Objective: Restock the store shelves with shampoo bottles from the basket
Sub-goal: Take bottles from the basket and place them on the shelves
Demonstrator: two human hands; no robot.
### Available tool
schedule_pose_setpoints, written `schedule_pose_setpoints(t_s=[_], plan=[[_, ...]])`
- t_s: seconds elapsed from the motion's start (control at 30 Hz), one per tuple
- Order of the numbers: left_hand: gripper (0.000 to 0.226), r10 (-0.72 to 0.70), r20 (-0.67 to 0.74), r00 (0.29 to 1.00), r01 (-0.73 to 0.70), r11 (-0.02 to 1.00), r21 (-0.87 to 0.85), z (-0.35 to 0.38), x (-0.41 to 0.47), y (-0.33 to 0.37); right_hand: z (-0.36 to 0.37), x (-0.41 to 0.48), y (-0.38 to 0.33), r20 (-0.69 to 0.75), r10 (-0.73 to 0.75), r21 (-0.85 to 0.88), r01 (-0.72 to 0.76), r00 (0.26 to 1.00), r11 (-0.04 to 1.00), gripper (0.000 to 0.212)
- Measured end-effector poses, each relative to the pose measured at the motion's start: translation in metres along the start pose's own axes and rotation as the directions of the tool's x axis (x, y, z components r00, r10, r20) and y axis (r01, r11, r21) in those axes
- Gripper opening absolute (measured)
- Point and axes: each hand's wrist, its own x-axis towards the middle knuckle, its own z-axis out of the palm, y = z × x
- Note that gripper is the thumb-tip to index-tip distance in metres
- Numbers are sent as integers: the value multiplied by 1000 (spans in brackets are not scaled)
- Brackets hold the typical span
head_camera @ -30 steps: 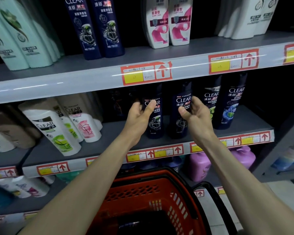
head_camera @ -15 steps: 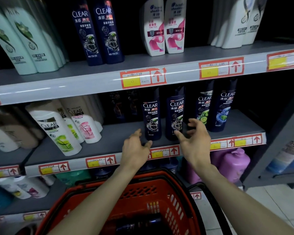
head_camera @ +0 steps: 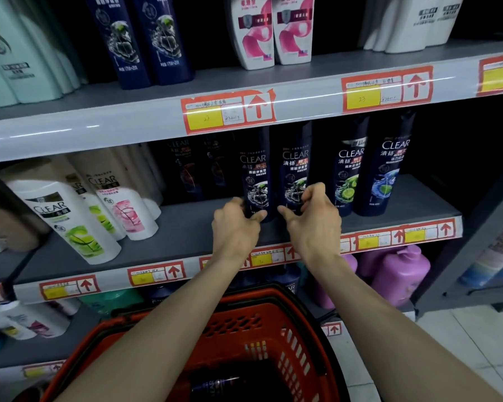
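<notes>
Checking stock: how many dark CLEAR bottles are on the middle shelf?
6: two bottles behind the hands, two to their right, two dim ones back left; more may hide behind.

I'm looking at a shop aisle — grey shelves (head_camera: 186, 227) lined with shampoo bottles (head_camera: 347, 175), red-and-yellow price tags (head_camera: 227, 113) along their edges, a red shopping basket (head_camera: 291, 343) below.

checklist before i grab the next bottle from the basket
1. Two front dark bottles upright, labels forward: ok.
2. Left hand and right hand free of them: cannot tell, fingers curl at their bases.
3. Stock in the basket: ok, one spare bottle lies inside.
4. Bare shelf space left of the row: ok.
5. Basket below the arms, open top unblocked: ok.
</notes>
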Motion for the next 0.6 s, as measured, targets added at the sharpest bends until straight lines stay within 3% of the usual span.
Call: schedule_pose_setpoints(t_s=[0.37, 0.6], plan=[[55, -60, -17, 998, 60, 998, -1, 29, 41, 10, 21, 34, 5, -7, 9, 41, -8, 1000, 999, 35], [58, -98, -4, 995, 98, 995, 2, 36, 50, 12, 21, 41, 5, 4, -15, 125, 15, 1000, 992, 6]])
